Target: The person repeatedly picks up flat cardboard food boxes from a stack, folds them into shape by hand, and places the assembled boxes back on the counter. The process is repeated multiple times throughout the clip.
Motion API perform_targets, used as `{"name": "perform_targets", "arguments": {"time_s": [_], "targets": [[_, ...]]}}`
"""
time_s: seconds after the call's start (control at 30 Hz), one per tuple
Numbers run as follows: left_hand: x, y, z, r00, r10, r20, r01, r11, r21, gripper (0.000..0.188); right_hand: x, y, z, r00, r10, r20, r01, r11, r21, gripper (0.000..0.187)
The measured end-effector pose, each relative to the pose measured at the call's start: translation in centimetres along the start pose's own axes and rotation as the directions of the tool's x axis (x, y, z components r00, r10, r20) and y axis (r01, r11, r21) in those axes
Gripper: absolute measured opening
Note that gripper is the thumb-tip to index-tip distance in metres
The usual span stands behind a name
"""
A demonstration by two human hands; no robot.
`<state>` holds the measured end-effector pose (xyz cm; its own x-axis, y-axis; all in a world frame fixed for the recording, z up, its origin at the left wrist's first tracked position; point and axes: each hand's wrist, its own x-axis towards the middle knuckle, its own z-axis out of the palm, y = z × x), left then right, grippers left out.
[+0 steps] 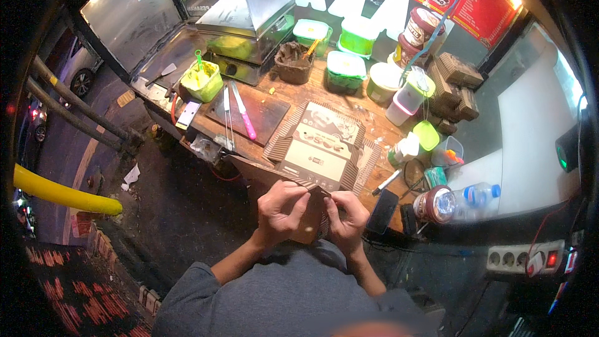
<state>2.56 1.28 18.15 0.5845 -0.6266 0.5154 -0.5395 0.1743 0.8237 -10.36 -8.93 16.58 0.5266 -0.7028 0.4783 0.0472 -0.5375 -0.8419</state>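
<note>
A printed brown-and-black cardboard box (317,157) lies partly unfolded on the wooden table, its striped flaps spread out and one part hanging over the near edge. My left hand (282,208) pinches the near edge of the cardboard between thumb and curled fingers. Close beside it, my right hand (347,215) pinches a dark flap at the same edge. Both hands touch the cardboard, with a small gap between them. A smartphone (383,210) lies just right of my right hand, near a marker pen (387,182).
Left of the box, a pink-handled knife (243,112) and metal tongs (227,118) rest on a dark board (271,117). A green tub of yellow spread (203,81) stands farther left, below a metal-lidded griddle (246,12). Lidded tubs (346,70) and stacked folded boxes (452,87) line the back.
</note>
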Motion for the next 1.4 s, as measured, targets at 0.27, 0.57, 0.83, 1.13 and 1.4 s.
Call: {"name": "perform_targets", "arguments": {"time_s": [0.27,0.57,0.83,1.13,1.4], "targets": [[-1.2,-0.4,1.4,0.9,-0.407,0.154,0.436,0.831,-0.347,0.007,-0.4,0.6,-0.6,0.996,0.094,0.008,-0.093,0.967,0.238,0.008],[-1.3,-0.5,2.3,0.892,-0.438,0.11,0.45,0.838,-0.309,0.008,-0.8,1.8,1.0,0.956,0.271,-0.111,-0.184,0.85,0.493,0.006],[-0.9,-0.5,2.9,0.884,-0.439,0.159,0.466,0.807,-0.364,0.007,-1.0,1.9,0.5,0.949,0.311,-0.05,-0.221,0.771,0.598,0.004],[0.2,-0.1,3.3,0.894,-0.417,0.167,0.449,0.839,-0.307,0.007,-0.8,2.1,0.4,0.908,0.407,0.095,-0.301,0.478,0.826,0.002],[0.5,-0.2,3.2,0.9,-0.405,0.161,0.435,0.86,-0.265,0.007,-0.6,2.9,1.3,0.949,0.315,-0.009,-0.205,0.64,0.74,0.003]]}}
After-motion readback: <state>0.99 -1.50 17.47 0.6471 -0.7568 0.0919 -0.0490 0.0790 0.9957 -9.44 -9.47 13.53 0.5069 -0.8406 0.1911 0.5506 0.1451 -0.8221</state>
